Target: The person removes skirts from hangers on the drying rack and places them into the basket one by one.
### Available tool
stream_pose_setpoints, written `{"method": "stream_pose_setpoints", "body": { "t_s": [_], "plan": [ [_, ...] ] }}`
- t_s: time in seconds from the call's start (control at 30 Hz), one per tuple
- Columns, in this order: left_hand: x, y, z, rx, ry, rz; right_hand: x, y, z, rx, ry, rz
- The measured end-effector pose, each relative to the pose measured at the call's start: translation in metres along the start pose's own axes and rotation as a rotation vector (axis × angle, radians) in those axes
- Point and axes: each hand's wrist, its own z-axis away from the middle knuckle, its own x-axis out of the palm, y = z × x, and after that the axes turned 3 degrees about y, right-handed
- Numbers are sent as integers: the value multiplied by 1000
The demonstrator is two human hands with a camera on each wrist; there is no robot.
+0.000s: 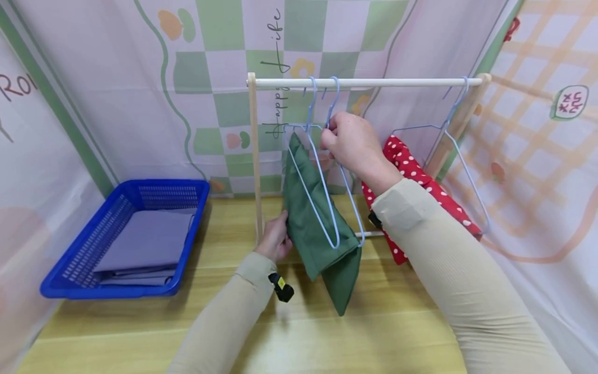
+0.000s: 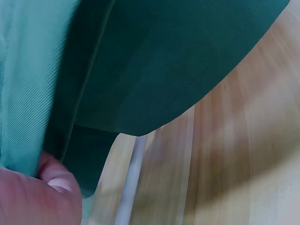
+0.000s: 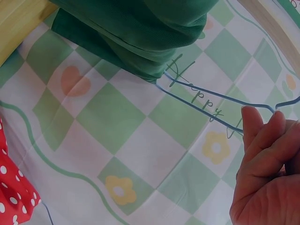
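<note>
- Gripping a blue hanger (image 1: 351, 200) near its neck, the R hand (image 1: 352, 140) sits just below the rail (image 1: 402, 82); the hook's over the rail, fingertips closed on the wire.
- L hand (image 1: 276, 239) pinches the green cloth (image 1: 310, 228) by its L edge; thumb shows at a fold in the L wrist view, the other fingers mostly hidden.
- Cloth loc.: draped on the held hanger, below & a bit L of the R hand, just R of the L hand, so btwn the two.
- Long axis: slants from far upper L to near lower R, approx. crosswise to the rail; the near corner hangs lowest.
- Key relation: L hand is nearer, right on the fabric, while R has only wire above it. Judging by that, L looks better placed to shift the cloth, R to steady the hanger.
- Second hanger (image 1: 321, 179) hooks on just L of the held one, its wire crossing in front of the cloth; can't tell if they touch.
- Red dotted cloth (image 1: 420, 179) hangs toward the rail's R end; blue basket (image 1: 112, 292) w/ folded grey cloth (image 1: 145, 239) is well off L.
</note>
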Motion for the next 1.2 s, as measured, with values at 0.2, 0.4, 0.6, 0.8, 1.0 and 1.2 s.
{"method": "stream_pose_setpoints", "body": {
  "t_s": [0.2, 0.4, 0.6, 0.8, 1.0, 1.2],
  "plan": [
    [-1, -2, 0, -89, -108, 86, 0, 0, 0, 1, 1, 2],
    [-2, -6, 3, -157, -145, 109, 0, 0, -1, -7, -1, 7],
    [-3, -9, 3, -163, -179, 74, 0, 1, -1, -16, 4, 12],
    [-4, -7, -1, -106, -134, 92, 0, 1, -1, -18, 7, 15],
    [-6, -1, -5, -36, -31, 125, 1, 0, 0, -18, 11, 20],
    [-7, 3, -1, 26, -1, 81, 1, -1, 0, -22, 19, 33]
  ]
}}
